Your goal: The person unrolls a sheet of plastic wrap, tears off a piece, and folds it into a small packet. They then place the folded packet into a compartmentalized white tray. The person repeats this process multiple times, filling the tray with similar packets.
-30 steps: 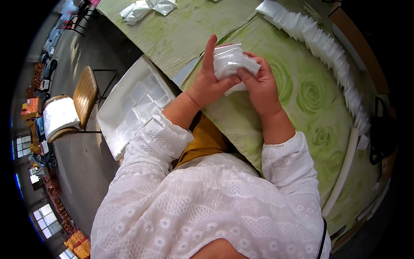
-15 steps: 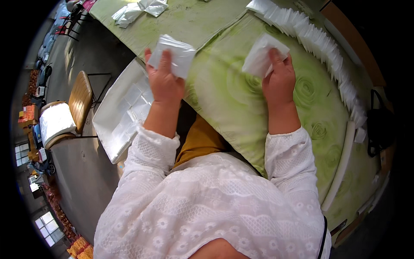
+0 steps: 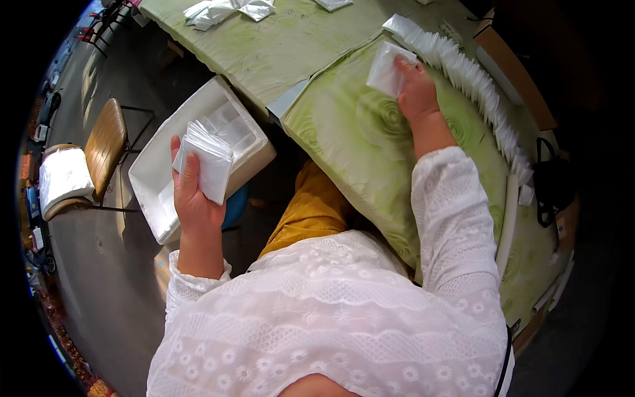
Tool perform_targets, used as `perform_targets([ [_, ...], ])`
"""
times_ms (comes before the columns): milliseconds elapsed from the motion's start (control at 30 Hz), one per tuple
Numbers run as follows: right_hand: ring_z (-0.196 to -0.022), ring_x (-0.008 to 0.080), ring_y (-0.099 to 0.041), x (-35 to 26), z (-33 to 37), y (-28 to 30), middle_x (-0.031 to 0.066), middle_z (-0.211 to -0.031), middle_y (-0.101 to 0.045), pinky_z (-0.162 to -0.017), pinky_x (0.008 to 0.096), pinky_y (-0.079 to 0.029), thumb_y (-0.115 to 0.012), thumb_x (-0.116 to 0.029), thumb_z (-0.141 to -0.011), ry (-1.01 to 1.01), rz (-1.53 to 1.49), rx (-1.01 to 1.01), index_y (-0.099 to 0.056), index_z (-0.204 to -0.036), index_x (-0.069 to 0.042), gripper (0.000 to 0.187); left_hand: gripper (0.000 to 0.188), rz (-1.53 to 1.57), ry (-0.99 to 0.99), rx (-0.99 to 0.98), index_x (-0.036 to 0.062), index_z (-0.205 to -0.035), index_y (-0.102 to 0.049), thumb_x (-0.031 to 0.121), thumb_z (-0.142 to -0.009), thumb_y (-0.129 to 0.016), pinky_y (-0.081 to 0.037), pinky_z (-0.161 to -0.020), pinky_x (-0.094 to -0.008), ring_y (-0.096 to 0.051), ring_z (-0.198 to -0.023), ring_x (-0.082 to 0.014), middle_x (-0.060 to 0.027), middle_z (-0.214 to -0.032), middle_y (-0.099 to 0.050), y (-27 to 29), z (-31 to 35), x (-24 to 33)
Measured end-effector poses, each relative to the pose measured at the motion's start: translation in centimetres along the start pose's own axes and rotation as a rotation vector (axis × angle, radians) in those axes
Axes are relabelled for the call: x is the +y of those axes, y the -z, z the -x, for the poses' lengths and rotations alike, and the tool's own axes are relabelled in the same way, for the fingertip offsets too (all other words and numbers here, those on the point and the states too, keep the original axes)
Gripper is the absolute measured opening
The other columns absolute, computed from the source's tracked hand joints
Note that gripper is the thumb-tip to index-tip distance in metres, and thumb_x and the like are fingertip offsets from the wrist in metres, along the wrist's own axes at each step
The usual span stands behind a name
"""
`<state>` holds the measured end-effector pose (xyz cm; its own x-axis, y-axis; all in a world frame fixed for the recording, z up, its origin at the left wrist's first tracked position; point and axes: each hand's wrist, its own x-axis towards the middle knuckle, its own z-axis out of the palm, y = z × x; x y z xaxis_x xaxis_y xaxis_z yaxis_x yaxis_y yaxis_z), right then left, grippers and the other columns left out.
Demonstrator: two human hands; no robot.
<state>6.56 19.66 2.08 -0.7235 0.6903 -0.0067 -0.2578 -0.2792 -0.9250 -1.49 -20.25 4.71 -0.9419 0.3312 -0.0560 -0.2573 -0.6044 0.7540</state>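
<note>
My left hand [image 3: 198, 208] grips a small stack of folded, shiny clear plastic packets [image 3: 206, 162], thumb on top and fingers underneath. It is above a white foam box [image 3: 248, 165], inside which more clear packets [image 3: 231, 122] lie. Farther right, my right hand [image 3: 418, 92] pinches a square, whitish plastic packet [image 3: 390, 69] over the green cloth-covered table [image 3: 344, 139]. Just beyond that hand begins a long curved row of upright, overlapping packets [image 3: 463, 73].
More packets [image 3: 228, 10] lie at the table's far end. A brown cardboard box [image 3: 512, 73] and a black bag [image 3: 554, 182] flank the row on the right. A tan chair [image 3: 106, 149] with a white cushion stands left of the foam box. Part of a blue round thing [image 3: 236, 206] shows below the box.
My left hand has gone left and toward me with its packets, from the table's edge to above the foam box. My right hand has reached farther away, nearer the row, still holding its packet.
</note>
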Motion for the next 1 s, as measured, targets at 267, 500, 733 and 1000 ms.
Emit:
perform_targets([
  [267, -0.119, 0.0188, -0.054, 4.4, 10.4, -8.5, 0.0101, -0.113, -0.068, -0.115, 0.0363, -0.026, -0.064, -0.021, -0.090, 0.004, 0.627, -0.932, -0.063, -0.122, -0.006, 0.035, 0.056, -0.033, -0.018, 0.083, 0.0115, -0.151, -0.030, 0.018, -0.101, -0.054, -0.044, -0.106, -0.0382, -0.053, -0.123, -0.0230, -0.0088, -0.135, -0.054, 2.7, 1.7, 1.3],
  [500, -0.078, 0.0074, -0.057, 1.3, 6.9, -10.9, -0.0022, -0.088, -0.062, -0.069, 0.0278, -0.048, -0.061, -0.018, -0.097, -0.159, 0.212, -0.383, -0.061, -0.103, -0.006, 0.014, 0.059, 0.025, 0.064, 0.025, 0.0115, -0.153, -0.024, 0.017, -0.101, -0.052, -0.042, -0.109, -0.0393, -0.051, -0.126, -0.0243, -0.0092, -0.139, -0.050, 2.2, 1.3, 1.2],
  [733, -0.091, 0.0407, -0.065, -1.4, -11.1, -11.0, 0.0179, -0.095, -0.070, -0.077, 0.0475, -0.052, -0.054, -0.036, -0.096, 0.502, 1.639, 0.107, -0.057, -0.099, -0.009, 0.028, 0.060, -0.004, 0.044, 0.062, 0.0115, -0.154, -0.023, 0.014, -0.101, -0.051, -0.040, -0.110, -0.0399, -0.049, -0.129, -0.0254, -0.0109, -0.142, -0.048, 2.8, 1.1, 1.8],
  [1000, -0.097, 0.0363, -0.064, 7.6, -14.2, -15.0, 0.0115, -0.101, -0.069, -0.081, 0.0466, -0.051, -0.054, -0.019, -0.090, 0.548, 1.743, -0.264, -0.062, -0.104, -0.013, 0.017, 0.062, -0.022, 0.053, 0.222, 0.0118, -0.154, -0.021, 0.013, -0.100, -0.052, -0.040, -0.110, -0.0406, -0.049, -0.129, -0.0263, -0.0119, -0.142, -0.047, 4.3, 0.8, 1.7],
])
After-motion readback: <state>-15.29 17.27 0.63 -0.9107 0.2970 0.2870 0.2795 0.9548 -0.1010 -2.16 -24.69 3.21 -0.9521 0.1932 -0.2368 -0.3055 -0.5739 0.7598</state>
